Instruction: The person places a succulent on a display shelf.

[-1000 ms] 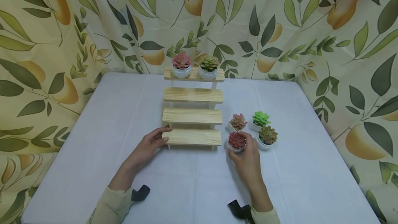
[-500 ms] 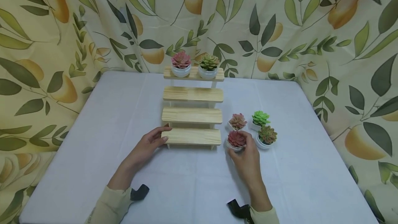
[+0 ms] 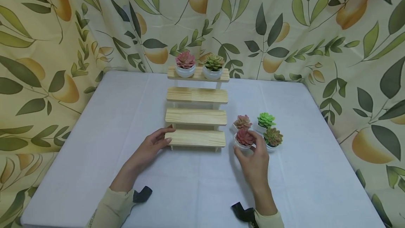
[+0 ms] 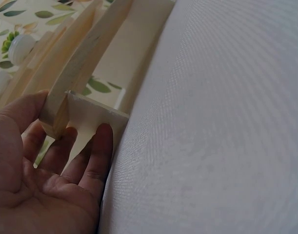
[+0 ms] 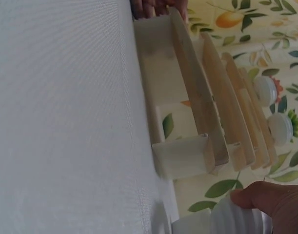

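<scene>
My left hand (image 3: 155,143) grips the left end of the lowest step of a wooden tiered plant stand (image 3: 196,138). In the left wrist view the thumb lies along the step's edge, with fingers (image 4: 102,146) by the white side support. My right hand (image 3: 254,164) pinches a red potted succulent (image 3: 244,137) by its white pot, thumb on one side and fingers on the other. In the right wrist view the white ribbed pot (image 5: 231,217) shows under the thumb; its plant is out of view there. It appears slightly raised from the table, right of the stand.
A pink succulent (image 3: 185,59) and a green succulent (image 3: 213,62) in white pots stand on the top step. Behind the right hand sit a dusty-pink succulent (image 3: 242,121), a bright green one (image 3: 266,119) and a brownish-green one (image 3: 273,137). A white cloth covers the table (image 3: 186,192).
My right hand has moved slightly right and away from me with the red succulent, which now partly overlaps the dusty-pink one. The left hand stays on the stand.
</scene>
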Demonstrator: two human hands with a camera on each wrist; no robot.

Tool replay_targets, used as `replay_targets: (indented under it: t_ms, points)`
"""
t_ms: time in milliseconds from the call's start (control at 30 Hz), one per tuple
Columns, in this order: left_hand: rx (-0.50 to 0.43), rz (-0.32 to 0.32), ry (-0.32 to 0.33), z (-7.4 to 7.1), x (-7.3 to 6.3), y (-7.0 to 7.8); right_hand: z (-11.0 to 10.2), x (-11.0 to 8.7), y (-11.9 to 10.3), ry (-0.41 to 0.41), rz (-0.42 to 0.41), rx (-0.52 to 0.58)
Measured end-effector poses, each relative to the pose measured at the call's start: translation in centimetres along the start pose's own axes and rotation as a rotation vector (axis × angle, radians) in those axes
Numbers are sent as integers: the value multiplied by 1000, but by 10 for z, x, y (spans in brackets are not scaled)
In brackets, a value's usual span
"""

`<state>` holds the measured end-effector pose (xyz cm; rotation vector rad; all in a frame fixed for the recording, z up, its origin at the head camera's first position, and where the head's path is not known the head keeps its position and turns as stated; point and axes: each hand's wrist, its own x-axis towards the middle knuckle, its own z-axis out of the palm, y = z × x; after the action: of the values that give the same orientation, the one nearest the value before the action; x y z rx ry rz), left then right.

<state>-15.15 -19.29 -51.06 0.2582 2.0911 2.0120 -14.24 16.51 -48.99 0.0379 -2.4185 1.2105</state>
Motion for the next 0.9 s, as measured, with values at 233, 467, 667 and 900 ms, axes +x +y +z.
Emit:
replay_targets:
  t_ms: [233,467,667,900]
  points:
    - [-3,-6,-6,-2,0,1,-2,2,-7,33,-42,45]
    - [-11,-12,-6,-1,1,0,-1,5,-19,35,-56,101]
    - [-13,-28,2,0,1,-1,3,7,-30,31,-103,126]
    - [-30,-29,8,2,0,-1,7,16,-50,7,-181,124]
